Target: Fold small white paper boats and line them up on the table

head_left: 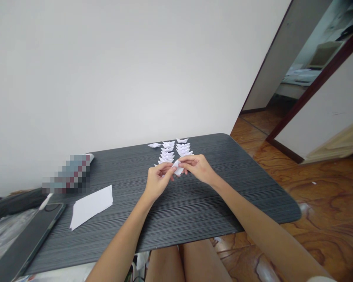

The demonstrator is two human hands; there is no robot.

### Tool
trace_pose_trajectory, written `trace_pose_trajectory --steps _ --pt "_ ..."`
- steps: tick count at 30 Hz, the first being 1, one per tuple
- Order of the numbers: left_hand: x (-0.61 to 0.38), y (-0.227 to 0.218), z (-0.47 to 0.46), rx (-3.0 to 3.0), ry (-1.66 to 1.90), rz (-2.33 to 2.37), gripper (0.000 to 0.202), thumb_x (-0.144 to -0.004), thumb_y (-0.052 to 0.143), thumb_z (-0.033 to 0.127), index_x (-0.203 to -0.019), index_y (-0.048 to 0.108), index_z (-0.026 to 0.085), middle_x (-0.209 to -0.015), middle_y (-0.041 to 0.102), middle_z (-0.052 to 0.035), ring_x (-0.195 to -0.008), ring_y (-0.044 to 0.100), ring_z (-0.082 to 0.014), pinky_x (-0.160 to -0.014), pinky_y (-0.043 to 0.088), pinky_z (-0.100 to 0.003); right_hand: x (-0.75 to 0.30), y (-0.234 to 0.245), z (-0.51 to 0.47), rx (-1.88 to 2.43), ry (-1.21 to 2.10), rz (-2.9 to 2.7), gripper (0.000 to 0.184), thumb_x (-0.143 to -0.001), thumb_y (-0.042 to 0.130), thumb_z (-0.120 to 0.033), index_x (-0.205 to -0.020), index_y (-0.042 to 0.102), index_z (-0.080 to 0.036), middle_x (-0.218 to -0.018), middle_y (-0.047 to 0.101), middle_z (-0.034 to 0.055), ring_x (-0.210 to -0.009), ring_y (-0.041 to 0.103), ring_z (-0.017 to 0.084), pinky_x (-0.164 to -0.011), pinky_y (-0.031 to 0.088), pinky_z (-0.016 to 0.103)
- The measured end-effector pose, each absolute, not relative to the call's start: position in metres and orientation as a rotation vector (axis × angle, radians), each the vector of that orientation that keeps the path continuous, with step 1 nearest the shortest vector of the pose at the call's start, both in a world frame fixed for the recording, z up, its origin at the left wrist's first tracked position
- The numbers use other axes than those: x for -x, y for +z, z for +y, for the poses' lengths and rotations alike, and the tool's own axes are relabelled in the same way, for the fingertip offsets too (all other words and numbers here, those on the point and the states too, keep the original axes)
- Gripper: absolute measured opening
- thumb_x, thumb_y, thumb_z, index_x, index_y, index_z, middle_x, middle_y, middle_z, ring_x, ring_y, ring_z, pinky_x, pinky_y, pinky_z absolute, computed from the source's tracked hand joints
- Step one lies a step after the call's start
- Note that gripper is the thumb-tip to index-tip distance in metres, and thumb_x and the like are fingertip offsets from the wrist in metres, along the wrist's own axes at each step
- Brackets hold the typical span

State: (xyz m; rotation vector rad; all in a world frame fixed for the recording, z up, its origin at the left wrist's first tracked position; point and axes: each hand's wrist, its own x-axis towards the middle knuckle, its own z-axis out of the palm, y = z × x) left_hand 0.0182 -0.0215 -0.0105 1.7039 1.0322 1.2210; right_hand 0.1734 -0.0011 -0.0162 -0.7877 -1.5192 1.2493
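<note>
Your left hand (158, 180) and right hand (200, 167) are both closed lightly at the fingertips around 1 small, folded white paper piece (178, 169), which sits between them above the dark grey, wood-grained table (194, 211). You grip it from opposite sides, probably so that each thumb can steady a fold without crushing the rest. Past your fingers, small white folded-paper boats (167, 149) stand close together in 2 columns running toward the plain white wall (120, 70), an order that seems meant to save space and leave the near surface free for your forearms. Just left of the columns' far end lies 1 more boat-shaped white paper piece (154, 145). You have at least 10 boats in the columns, though your hands hide the near ends, so the full count is uncertain. On your left lies 1 loose stack of white rectangular paper sheets (92, 205), likely kept there for easy reach.
</note>
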Motion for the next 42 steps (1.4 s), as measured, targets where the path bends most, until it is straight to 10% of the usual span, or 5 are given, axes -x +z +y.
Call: trace_pose_trajectory --steps 10,42 --pt "-0.016 -0.017 -0.021 -2.100 1.356 1.276 0.015 -0.072 0.058 0.027 -0.071 0.065 0.014 -0.066 0.068 -0.0032 -0.052 0.060 -0.0106 -0.051 0.047 -0.019 -0.169 -0.019 -0.006 0.845 1.098 -1.574 0.025 -0.070 0.059 -0.032 -0.085 0.067 -0.014 -0.089 0.064 0.0075 -0.048 0.053 0.008 -0.042 0.049 0.021" --pt "-0.015 -0.021 -0.020 -2.150 1.349 1.183 0.016 -0.076 0.050 0.023 -0.083 0.060 0.014 -0.074 0.067 -0.0052 -0.059 0.064 -0.0125 -0.060 0.050 -0.021 -0.174 -0.010 -0.002 1.020 1.103 -1.528 0.032 -0.071 0.054 -0.037 -0.073 0.065 -0.007 -0.061 0.061 0.0058 -0.033 0.045 0.006 -0.033 0.034 0.019"
